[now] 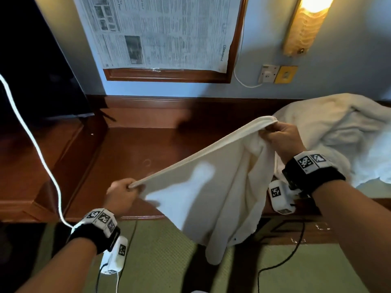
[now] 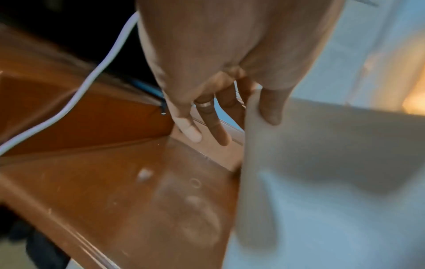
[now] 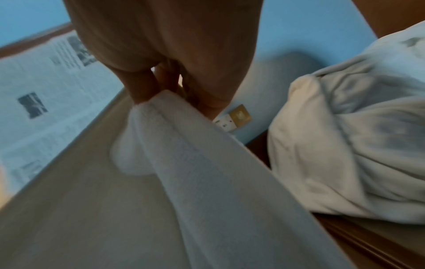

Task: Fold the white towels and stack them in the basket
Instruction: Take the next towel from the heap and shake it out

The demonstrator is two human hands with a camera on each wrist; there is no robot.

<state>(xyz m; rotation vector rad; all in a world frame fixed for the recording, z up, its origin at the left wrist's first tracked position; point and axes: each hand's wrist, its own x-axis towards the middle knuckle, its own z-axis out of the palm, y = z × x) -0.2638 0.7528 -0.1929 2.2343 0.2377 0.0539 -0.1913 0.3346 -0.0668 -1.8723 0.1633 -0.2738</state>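
A white towel (image 1: pixel 211 187) is stretched in the air above the brown wooden desk (image 1: pixel 137 149), its top edge taut between both hands and the rest hanging past the desk's front edge. My left hand (image 1: pixel 124 191) pinches the near-left corner; in the left wrist view the thumb (image 2: pixel 271 109) presses the towel (image 2: pixel 322 163) while the other fingers stay straight. My right hand (image 1: pixel 277 134) grips the far-right corner, seen bunched in the right wrist view as the towel (image 3: pixel 184 154) under the curled fingers (image 3: pixel 142 87). No basket is in view.
A heap of white towels (image 1: pixel 338 134) lies on the desk at the right, also the heap (image 3: pixel 356 145). A dark screen (image 1: pixel 31 70) stands at the left. A white cable (image 1: pixel 31 140) hangs across the left. Framed newspaper (image 1: pixel 160 32), wall sockets (image 1: pixel 277 74) and a lit lamp (image 1: pixel 309 24) are behind.
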